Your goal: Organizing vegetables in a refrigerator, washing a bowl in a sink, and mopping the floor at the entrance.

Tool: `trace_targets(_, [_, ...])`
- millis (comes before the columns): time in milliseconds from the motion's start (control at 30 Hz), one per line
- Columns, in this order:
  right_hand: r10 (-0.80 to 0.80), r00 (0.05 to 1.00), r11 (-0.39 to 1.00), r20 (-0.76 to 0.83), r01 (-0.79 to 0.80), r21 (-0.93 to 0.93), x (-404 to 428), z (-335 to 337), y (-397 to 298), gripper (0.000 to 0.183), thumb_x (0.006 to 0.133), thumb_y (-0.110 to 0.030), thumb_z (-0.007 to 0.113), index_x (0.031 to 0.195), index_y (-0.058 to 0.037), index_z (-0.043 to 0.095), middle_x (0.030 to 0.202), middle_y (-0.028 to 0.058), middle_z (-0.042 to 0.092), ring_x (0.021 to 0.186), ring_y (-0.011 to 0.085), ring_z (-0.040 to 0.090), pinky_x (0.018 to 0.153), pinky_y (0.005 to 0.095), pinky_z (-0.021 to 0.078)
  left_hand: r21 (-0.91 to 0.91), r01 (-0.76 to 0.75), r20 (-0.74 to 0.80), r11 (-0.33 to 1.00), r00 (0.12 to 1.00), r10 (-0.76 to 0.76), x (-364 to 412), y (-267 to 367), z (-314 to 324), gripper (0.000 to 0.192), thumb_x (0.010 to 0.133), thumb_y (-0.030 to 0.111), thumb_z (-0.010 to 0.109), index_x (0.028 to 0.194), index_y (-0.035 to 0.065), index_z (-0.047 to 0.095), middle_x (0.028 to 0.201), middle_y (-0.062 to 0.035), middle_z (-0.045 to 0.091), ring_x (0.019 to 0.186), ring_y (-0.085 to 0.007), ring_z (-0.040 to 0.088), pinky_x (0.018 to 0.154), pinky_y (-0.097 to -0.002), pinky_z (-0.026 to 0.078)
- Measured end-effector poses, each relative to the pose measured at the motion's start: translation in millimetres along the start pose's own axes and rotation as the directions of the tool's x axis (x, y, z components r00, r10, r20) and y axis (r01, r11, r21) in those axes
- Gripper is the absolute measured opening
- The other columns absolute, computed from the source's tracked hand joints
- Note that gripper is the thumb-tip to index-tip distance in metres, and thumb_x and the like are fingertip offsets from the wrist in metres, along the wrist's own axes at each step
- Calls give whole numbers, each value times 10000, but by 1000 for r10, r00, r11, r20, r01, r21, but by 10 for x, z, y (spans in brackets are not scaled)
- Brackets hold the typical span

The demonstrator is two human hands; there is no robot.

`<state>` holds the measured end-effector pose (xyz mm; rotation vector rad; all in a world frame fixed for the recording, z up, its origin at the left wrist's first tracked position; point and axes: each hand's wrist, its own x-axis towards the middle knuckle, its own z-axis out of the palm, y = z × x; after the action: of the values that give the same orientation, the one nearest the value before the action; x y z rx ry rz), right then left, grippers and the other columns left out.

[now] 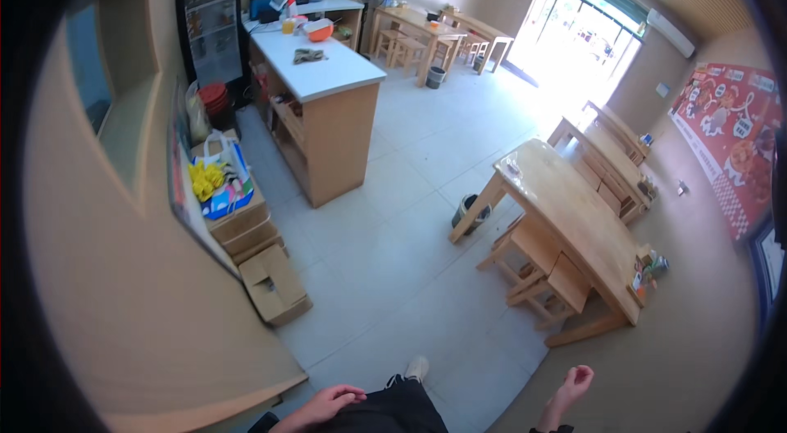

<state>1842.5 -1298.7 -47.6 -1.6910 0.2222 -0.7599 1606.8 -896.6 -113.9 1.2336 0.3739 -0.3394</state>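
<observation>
My left hand is low in the view, in front of my dark clothing, with its fingers loosely curled and no object seen in it. To the right, my right hand is raised beside the wall, fingers curled in; nothing shows in it. One light shoe stands on the tiled floor between them. Nearest to my right hand is a wooden table with wooden stools under it. A closed cardboard box lies on the floor ahead of my left hand.
A white-topped counter holds a cloth and an orange bowl. Along the left wall are stacked boxes with a bag and yellow gloves. A bin stands by the table leg. Further tables and a bright doorway lie beyond.
</observation>
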Motion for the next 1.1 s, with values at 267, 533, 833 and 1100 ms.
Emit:
trace_targets(267, [-281,838,929,468,115,351,1419,2659,-938,147,754,47,513,862,-38,463,783,24,425,705,97,422,615,204,368,83,-35,-82,996,996,41,2243,1960,52,311,885,230,411,1131,51,478,1110,-47,532,1022,-134,487,843,-252,363])
trace_targets(533, [-994,110,87,-3,799,595,2051,4982,-2626,155,799,-155,534,920,-234,479,848,47,438,687,152,419,624,306,387,-41,-63,176,997,982,70,4216,3222,-158,321,894,228,398,1145,36,458,1119,-59,523,1060,-139,465,867,-262,352])
trace_targets(833, [-874,293,486,388,526,698,2739,7899,-2060,188,544,-24,608,708,-62,524,707,29,458,594,176,449,580,308,378,35,15,33,999,999,-16,6045,4301,-1906,297,891,181,378,1115,10,475,1089,-75,529,1028,-141,487,883,-259,365])
trace_targets(1100, [-19,326,923,945,369,-109,3720,9123,527,214,682,16,546,869,-77,587,755,92,491,688,231,524,606,323,429,198,-90,416,976,909,-1,8650,5496,-2119,293,871,200,422,1078,8,501,1019,-70,561,913,-132,527,828,-265,410])
